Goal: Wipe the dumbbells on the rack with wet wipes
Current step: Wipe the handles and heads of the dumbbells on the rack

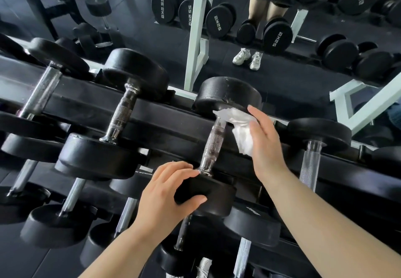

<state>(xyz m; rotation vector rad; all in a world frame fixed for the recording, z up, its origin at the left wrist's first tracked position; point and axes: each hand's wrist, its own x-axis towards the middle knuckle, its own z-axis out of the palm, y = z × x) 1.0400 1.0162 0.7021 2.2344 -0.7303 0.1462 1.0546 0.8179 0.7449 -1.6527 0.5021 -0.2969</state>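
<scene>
A black dumbbell with a knurled chrome handle lies across the top tier of the black rack. My left hand grips its near rubber head. My right hand holds a crumpled white wet wipe pressed where the handle meets the far head. Part of the wipe hangs down beside the handle.
More black dumbbells sit on the top tier to the left and right, and others fill the lower tiers. A mirror behind the rack reflects dumbbells, white rack legs and a person's legs and white shoes.
</scene>
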